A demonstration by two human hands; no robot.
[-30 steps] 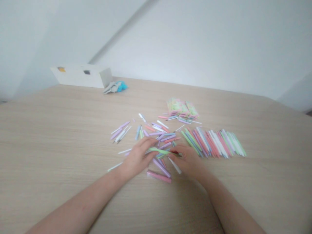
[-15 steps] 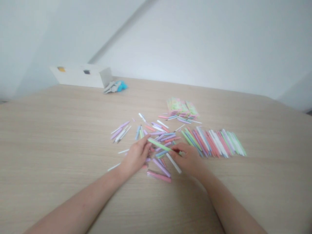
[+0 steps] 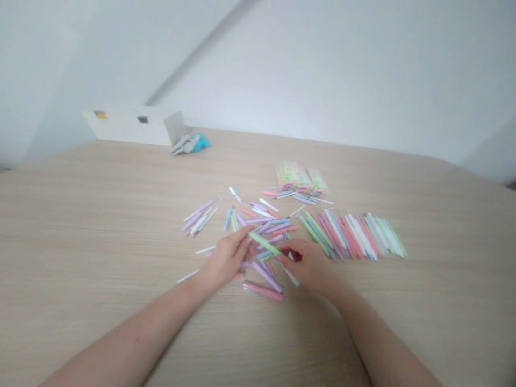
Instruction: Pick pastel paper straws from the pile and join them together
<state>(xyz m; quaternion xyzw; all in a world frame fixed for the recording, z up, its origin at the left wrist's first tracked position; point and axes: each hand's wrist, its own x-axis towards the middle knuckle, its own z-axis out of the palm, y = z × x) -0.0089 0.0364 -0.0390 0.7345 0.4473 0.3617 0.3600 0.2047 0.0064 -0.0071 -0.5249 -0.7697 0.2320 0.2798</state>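
A light green pen (image 3: 264, 243) is held aslant between my two hands, above a loose heap of pastel pens. My left hand (image 3: 230, 255) pinches its upper left end with thumb and fingers. The fingertips of my right hand (image 3: 304, 262) are closed on its lower right end. Beneath and around them lie scattered purple pens (image 3: 267, 277), a pink pen (image 3: 263, 291) and a white pen (image 3: 290, 275), partly covered by my right hand. Right of that hand, many pens lie side by side in a slanting row (image 3: 355, 236).
Behind the heap stand stacks of pink and green packets (image 3: 300, 177). Several thin refills and pen parts (image 3: 201, 220) lie to the left. A white box (image 3: 131, 126) stands at the back left, with grey and blue gloves (image 3: 191, 143) beside it on the wooden table (image 3: 100, 215).
The green pen has shifted slightly down and looks shorter between my hands. My right hand has turned a little, its fingers more curled; my left hand is almost still.
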